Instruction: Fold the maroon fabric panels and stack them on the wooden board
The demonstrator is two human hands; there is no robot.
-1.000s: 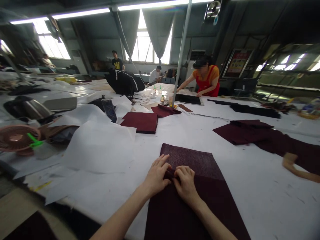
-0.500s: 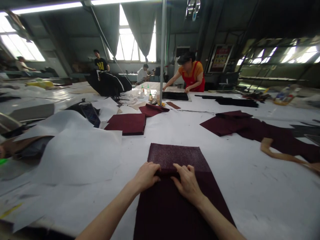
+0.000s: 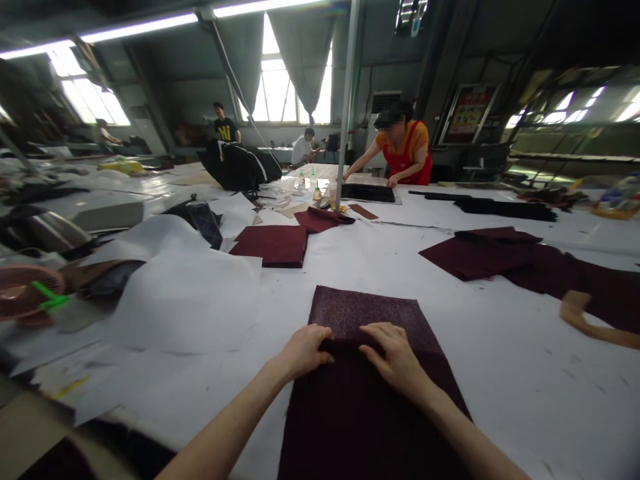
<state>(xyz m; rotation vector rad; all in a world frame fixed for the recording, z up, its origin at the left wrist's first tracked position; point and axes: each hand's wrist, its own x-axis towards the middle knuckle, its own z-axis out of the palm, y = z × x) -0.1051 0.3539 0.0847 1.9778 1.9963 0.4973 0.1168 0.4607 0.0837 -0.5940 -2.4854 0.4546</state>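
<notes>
A long dark maroon fabric piece (image 3: 365, 413) lies on the white table in front of me. Its far end shows a lighter, speckled face (image 3: 367, 310), with a crosswise fold below it. At the left side of this fold, my left hand (image 3: 305, 350) is closed on the fabric, fingers above and thumb below. My right hand (image 3: 393, 353) holds the same fold further right, its fingers bent over the speckled part and its thumb on the plain part. A small gap separates the hands. Part of the fold is hidden under the fingers.
Beyond the fabric sits a stack of maroon pieces (image 3: 273, 247). More maroon cloth (image 3: 500, 257) and a tan strip (image 3: 580, 317) lie right. White sheets (image 3: 190, 300) and a pink basket (image 3: 25, 290) are left. A pole (image 3: 345, 113) rises mid-table; a co-worker (image 3: 413, 150) works behind.
The view has turned left, so the scene sits further right. My right hand's index finger, stretched out before, now lies together with the other fingers on the fabric. My left hand stays at the fold.
</notes>
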